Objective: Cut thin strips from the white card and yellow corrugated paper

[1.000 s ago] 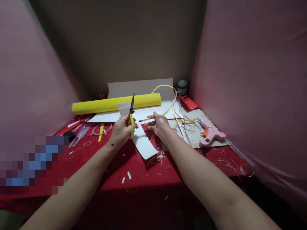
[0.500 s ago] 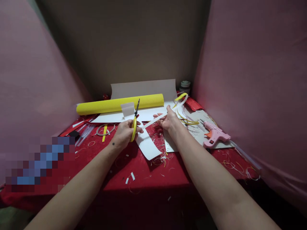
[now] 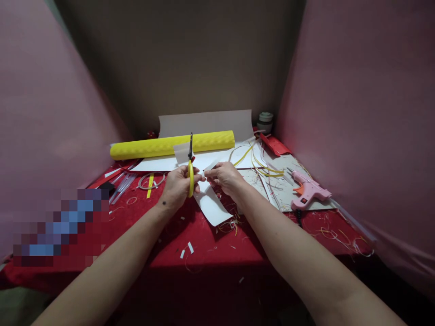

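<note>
The left hand (image 3: 179,183) grasps the yellow-handled scissors (image 3: 190,179), with their blades pointing up in front of the yellow corrugated roll (image 3: 152,147). The right hand (image 3: 224,175) seems to pinch a narrow paper strip (image 3: 242,157) on the near side of the roll; its held end is hidden by the fingers. The fingertips of both hands almost meet above a white paper piece (image 3: 215,209), nearer to the person than the roll.

To handle the strip well, I would advise to pinch it lightly and flat, so that it does not crease, and to keep the blades turned away from the right fingers. The loose length should hang free of the other strips.

Beyond the right end of the roll stands a lidded jar (image 3: 265,123); its lid is on, and I cannot tell what it contains.
</note>
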A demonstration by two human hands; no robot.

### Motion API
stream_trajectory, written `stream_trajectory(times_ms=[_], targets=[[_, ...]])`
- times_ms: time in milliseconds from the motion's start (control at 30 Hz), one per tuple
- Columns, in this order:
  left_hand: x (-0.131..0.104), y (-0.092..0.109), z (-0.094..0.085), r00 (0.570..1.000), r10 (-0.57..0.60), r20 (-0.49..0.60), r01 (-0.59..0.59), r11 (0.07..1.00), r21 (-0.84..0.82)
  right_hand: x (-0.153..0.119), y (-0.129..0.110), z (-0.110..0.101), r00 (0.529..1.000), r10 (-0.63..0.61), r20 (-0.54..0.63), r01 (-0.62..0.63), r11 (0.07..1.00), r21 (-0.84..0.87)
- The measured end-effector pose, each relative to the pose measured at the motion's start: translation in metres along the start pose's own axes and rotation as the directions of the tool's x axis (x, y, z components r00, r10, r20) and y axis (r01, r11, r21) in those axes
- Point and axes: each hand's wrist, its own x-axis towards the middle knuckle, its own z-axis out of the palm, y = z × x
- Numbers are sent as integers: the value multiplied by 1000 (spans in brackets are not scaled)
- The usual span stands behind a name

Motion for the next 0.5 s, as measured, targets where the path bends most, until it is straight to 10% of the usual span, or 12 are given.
stream_trajectory(times_ms=[500], targets=[[-4,10,-9,990,-64,124,49,991,122,-6,-12,-3,997,60,-49,-50,981,188]])
